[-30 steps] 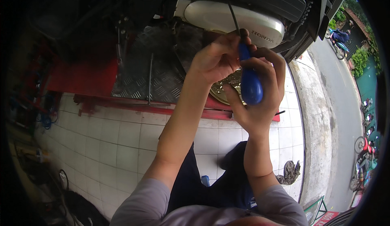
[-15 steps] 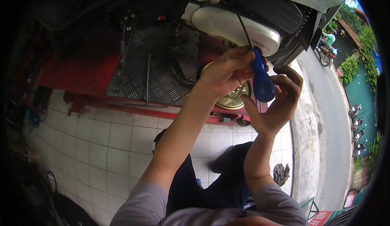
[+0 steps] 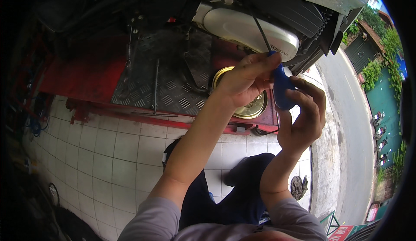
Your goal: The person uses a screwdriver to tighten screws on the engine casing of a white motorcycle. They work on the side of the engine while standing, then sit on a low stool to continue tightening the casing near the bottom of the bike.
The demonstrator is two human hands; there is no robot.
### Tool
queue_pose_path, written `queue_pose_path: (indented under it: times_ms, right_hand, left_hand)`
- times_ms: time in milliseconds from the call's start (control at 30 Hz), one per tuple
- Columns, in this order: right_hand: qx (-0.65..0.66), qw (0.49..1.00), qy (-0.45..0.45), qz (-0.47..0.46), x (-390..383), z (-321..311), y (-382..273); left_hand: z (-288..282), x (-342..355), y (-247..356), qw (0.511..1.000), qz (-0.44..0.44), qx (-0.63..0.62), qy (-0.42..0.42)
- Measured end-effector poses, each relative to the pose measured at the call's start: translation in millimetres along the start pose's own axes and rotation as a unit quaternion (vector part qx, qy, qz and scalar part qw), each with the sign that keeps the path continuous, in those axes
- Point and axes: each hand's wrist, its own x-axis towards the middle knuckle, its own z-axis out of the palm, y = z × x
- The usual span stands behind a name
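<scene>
A screwdriver with a blue bulb-shaped handle (image 3: pixel 284 85) points up and away from me. Its dark shaft runs to the motorcycle, above the silver engine side cover (image 3: pixel 251 29); the tip is lost against dark parts. My left hand (image 3: pixel 249 78) pinches the front of the handle between thumb and fingers. Around the handle's rounded rear end curl the thumb and fingers of my right hand (image 3: pixel 305 115). Below the left wrist, a round gold-coloured tin dish (image 3: pixel 256 111) lies on the red lift, partly hidden by that hand.
The motorcycle stands over a red lift platform (image 3: pixel 78 78) with a dark checkered plate (image 3: pixel 173 99). A T-handle wrench (image 3: pixel 156 85) leans at its edge. White floor tiles (image 3: pixel 125 150) lie below. A crumpled dark rag (image 3: pixel 299 187) is at right, near the road (image 3: pixel 353 145).
My right hand has closed its thumb and fingers in on the handle's rear end. The handle has shifted slightly right. A passing rider on the road has left the view.
</scene>
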Motion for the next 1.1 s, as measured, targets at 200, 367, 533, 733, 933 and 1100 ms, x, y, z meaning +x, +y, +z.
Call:
queue_pose_path:
  times_ms: [200,367,533,733,933,1100]
  right_hand:
    - [0.038,0.991,0.101,0.082,-9.9,5.4,5.9]
    - [0.025,0.999,0.016,0.017,3.8,-1.1,-7.6]
    - [0.062,0.995,0.052,0.057,-12.2,0.8,5.4]
    - [0.104,0.991,0.072,0.053,8.9,6.3,-16.0]
    - [0.057,0.988,0.075,0.122,-9.1,7.7,0.9]
    - [0.068,0.994,0.070,0.050,5.9,5.4,-3.4]
  left_hand:
    - [7.2,4.9,-8.4,0.999,0.008,0.017,-0.047]
    - [4.7,0.1,-2.6,1.000,0.014,0.010,-0.001]
    - [15.7,3.5,-1.8,0.999,0.001,0.030,-0.037]
    - [-1.3,-0.1,-6.2,0.998,0.028,-0.032,-0.056]
    - [15.0,2.8,-5.3,0.999,0.009,0.044,-0.015]
    - [2.5,-0.7,-6.0,0.999,0.027,0.029,0.006]
